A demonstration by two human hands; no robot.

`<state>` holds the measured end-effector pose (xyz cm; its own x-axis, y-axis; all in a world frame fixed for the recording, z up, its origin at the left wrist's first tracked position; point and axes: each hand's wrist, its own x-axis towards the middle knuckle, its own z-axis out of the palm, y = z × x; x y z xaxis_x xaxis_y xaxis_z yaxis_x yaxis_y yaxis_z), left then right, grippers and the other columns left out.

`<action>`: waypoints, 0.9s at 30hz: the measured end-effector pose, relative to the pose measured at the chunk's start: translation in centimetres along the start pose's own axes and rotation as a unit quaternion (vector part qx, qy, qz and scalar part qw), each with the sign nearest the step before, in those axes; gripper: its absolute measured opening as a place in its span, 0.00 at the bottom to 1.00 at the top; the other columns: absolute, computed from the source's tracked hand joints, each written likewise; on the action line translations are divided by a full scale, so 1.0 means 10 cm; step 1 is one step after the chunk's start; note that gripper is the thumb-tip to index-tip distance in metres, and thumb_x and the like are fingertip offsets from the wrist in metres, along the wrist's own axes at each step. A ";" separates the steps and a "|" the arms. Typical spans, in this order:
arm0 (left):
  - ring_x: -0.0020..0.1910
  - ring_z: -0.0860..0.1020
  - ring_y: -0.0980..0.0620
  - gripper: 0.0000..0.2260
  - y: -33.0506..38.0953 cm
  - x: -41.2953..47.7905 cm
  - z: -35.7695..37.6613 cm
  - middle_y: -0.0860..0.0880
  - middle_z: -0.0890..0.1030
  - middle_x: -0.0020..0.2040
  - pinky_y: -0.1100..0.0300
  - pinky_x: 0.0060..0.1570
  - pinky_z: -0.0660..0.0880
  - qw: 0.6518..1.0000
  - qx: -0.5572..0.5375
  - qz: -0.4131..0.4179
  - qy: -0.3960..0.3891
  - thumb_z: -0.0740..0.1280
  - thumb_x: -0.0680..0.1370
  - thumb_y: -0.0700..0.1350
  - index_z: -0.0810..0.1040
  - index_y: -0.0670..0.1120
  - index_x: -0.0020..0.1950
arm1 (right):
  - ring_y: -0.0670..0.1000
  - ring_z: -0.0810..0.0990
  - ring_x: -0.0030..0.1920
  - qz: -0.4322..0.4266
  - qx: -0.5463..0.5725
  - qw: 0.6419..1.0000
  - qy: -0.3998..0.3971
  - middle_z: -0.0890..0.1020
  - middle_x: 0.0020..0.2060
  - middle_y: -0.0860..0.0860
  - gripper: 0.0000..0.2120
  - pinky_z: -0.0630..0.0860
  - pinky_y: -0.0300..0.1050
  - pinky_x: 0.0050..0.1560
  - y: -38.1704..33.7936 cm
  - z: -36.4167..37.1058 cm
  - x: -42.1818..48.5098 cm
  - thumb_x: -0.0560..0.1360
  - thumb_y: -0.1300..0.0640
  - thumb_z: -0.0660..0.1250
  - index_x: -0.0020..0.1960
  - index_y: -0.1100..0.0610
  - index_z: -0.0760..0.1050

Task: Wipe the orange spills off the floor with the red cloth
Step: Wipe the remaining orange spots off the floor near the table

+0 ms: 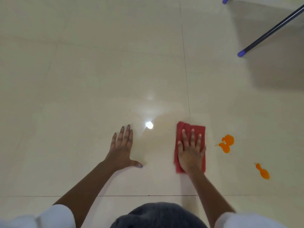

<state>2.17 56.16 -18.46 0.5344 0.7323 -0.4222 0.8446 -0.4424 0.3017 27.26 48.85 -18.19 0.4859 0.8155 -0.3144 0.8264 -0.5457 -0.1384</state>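
Note:
A folded red cloth (185,129) lies flat on the cream tiled floor (98,71). My right hand (190,153) presses down on it with the fingers spread. My left hand (122,149) rests flat on the bare floor to the left of the cloth, holding nothing. Between the two hands the tile shows a faint pale orange smear (158,134). Right of the cloth sit two bright orange spills: a larger blotch (227,143) and, nearer me and further right, a smaller one (263,171). Neither spill touches the cloth.
A dark pole with a blue tip (241,53) slants in from the upper right, above a shaded patch of floor. Another blue tip (225,0) shows at the top edge. A light glare (149,125) reflects off the tile. Dark clothing (158,216) fills the bottom middle.

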 end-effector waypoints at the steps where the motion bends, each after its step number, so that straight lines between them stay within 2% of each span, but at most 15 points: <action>1: 0.71 0.29 0.51 0.61 0.01 -0.02 -0.01 0.43 0.37 0.75 0.54 0.64 0.25 1.000 0.001 -0.006 -0.006 0.54 0.55 0.80 0.41 0.43 0.74 | 0.57 0.36 0.75 -0.013 -0.006 1.000 0.002 0.41 0.76 0.50 0.27 0.40 0.62 0.71 -0.12 0.06 -0.20 0.75 0.40 0.34 0.72 0.42 0.34; 2: 0.71 0.31 0.50 0.60 0.01 -0.03 0.00 0.44 0.36 0.75 0.54 0.65 0.26 1.000 -0.002 -0.010 -0.009 0.54 0.55 0.80 0.41 0.44 0.74 | 0.57 0.37 0.75 -0.041 -0.010 0.999 0.000 0.43 0.76 0.51 0.27 0.41 0.63 0.71 -0.28 0.13 -0.39 0.75 0.39 0.34 0.73 0.42 0.35; 4: 0.72 0.33 0.50 0.59 -0.01 -0.05 0.02 0.46 0.34 0.75 0.54 0.66 0.27 1.000 -0.012 -0.004 -0.015 0.52 0.56 0.81 0.41 0.45 0.74 | 0.59 0.48 0.75 -0.128 -0.016 0.991 0.021 0.51 0.76 0.51 0.27 0.49 0.65 0.70 -0.64 0.28 -0.52 0.78 0.40 0.41 0.76 0.43 0.44; 7: 0.71 0.30 0.51 0.60 -0.04 0.01 0.05 0.46 0.31 0.74 0.53 0.68 0.29 0.999 -0.012 0.021 0.034 0.50 0.56 0.81 0.36 0.44 0.74 | 0.59 0.57 0.74 -0.234 -0.038 0.971 0.032 0.60 0.74 0.50 0.25 0.58 0.68 0.68 -0.96 0.16 0.10 0.77 0.42 0.45 0.74 0.43 0.56; 10: 0.70 0.28 0.53 0.59 -0.12 0.03 -0.05 0.48 0.31 0.73 0.50 0.70 0.34 0.998 -0.020 0.038 0.049 0.47 0.56 0.81 0.36 0.43 0.73 | 0.58 0.55 0.75 -0.128 -0.045 0.987 0.089 0.58 0.75 0.50 0.25 0.55 0.65 0.69 -0.61 0.00 0.73 0.77 0.42 0.46 0.74 0.42 0.55; 12: 0.71 0.30 0.52 0.59 -0.25 -0.06 -0.09 0.47 0.31 0.73 0.51 0.69 0.33 0.998 -0.027 0.003 0.060 0.45 0.56 0.82 0.36 0.43 0.73 | 0.58 0.53 0.75 -0.022 0.010 0.994 0.102 0.57 0.76 0.51 0.24 0.53 0.66 0.69 -0.36 0.03 0.63 0.78 0.44 0.49 0.74 0.42 0.54; 13: 0.71 0.29 0.51 0.59 -0.36 -0.09 -0.08 0.47 0.31 0.72 0.50 0.68 0.33 0.997 -0.023 -0.029 0.063 0.44 0.55 0.82 0.35 0.44 0.73 | 0.60 0.55 0.74 -0.009 0.027 0.993 0.117 0.59 0.75 0.52 0.25 0.55 0.68 0.68 -0.40 0.09 0.43 0.78 0.45 0.50 0.74 0.43 0.56; 15: 0.70 0.28 0.51 0.60 -0.50 -0.12 -0.08 0.45 0.31 0.72 0.47 0.69 0.35 0.995 -0.009 -0.066 0.068 0.43 0.55 0.83 0.33 0.43 0.72 | 0.61 0.60 0.73 -0.070 0.031 0.990 0.117 0.64 0.73 0.54 0.26 0.58 0.68 0.66 -0.69 0.25 -0.11 0.75 0.45 0.51 0.73 0.45 0.61; 17: 0.70 0.28 0.51 0.59 -0.57 -0.10 -0.09 0.44 0.33 0.73 0.45 0.69 0.37 0.996 -0.012 -0.064 0.068 0.44 0.56 0.83 0.34 0.44 0.73 | 0.60 0.59 0.73 -0.210 0.011 0.974 0.088 0.63 0.73 0.52 0.25 0.56 0.65 0.67 -1.13 0.43 -0.45 0.76 0.44 0.52 0.72 0.44 0.61; 19: 0.69 0.26 0.52 0.57 -0.58 -0.09 -0.09 0.45 0.30 0.72 0.48 0.68 0.33 0.996 -0.016 -0.062 0.059 0.45 0.57 0.82 0.30 0.47 0.72 | 0.58 0.58 0.74 -0.318 0.016 0.945 0.073 0.63 0.73 0.50 0.24 0.56 0.65 0.69 -1.55 0.40 -0.23 0.76 0.45 0.53 0.72 0.43 0.62; 20: 0.69 0.26 0.52 0.58 -0.59 -0.09 -0.09 0.46 0.29 0.72 0.49 0.68 0.33 0.997 -0.013 -0.056 0.056 0.46 0.57 0.82 0.29 0.46 0.72 | 0.57 0.56 0.74 -0.336 0.014 0.940 0.067 0.61 0.74 0.50 0.24 0.55 0.65 0.69 -1.68 0.33 0.06 0.76 0.45 0.52 0.72 0.42 0.61; 22: 0.70 0.28 0.52 0.58 -0.63 -0.09 -0.08 0.45 0.31 0.73 0.48 0.69 0.35 0.996 0.002 -0.049 0.068 0.49 0.58 0.82 0.34 0.44 0.73 | 0.55 0.48 0.76 -0.297 -0.033 0.953 0.044 0.53 0.76 0.48 0.24 0.48 0.63 0.71 -1.67 0.13 0.70 0.79 0.46 0.49 0.74 0.40 0.53; 24: 0.70 0.28 0.52 0.59 -0.70 -0.07 -0.12 0.45 0.32 0.73 0.47 0.69 0.35 0.994 -0.005 -0.079 0.075 0.48 0.57 0.82 0.34 0.44 0.73 | 0.53 0.43 0.76 -0.175 -0.033 0.984 0.027 0.47 0.77 0.47 0.24 0.44 0.62 0.72 -1.34 -0.01 1.08 0.80 0.45 0.47 0.75 0.40 0.46; 26: 0.68 0.25 0.52 0.61 -0.76 -0.05 -0.17 0.46 0.28 0.71 0.48 0.68 0.32 0.990 -0.025 -0.120 0.066 0.44 0.52 0.83 0.29 0.44 0.70 | 0.56 0.46 0.76 -0.085 0.012 0.993 0.075 0.51 0.77 0.49 0.24 0.48 0.64 0.71 -1.02 0.01 0.92 0.79 0.45 0.46 0.75 0.41 0.49; 27: 0.68 0.24 0.52 0.61 -0.78 -0.04 -0.18 0.47 0.26 0.70 0.48 0.68 0.32 0.989 -0.031 -0.131 0.067 0.44 0.51 0.84 0.27 0.45 0.68 | 0.58 0.51 0.75 -0.073 0.019 0.991 0.110 0.56 0.76 0.52 0.25 0.51 0.66 0.69 -0.97 0.08 0.63 0.78 0.46 0.48 0.75 0.43 0.54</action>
<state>-4.64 60.23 -19.13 0.2851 0.8810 -0.3777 0.9473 -0.1988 0.2513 22.09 59.12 -19.57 0.4147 0.9067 -0.0768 0.8834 -0.4214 -0.2047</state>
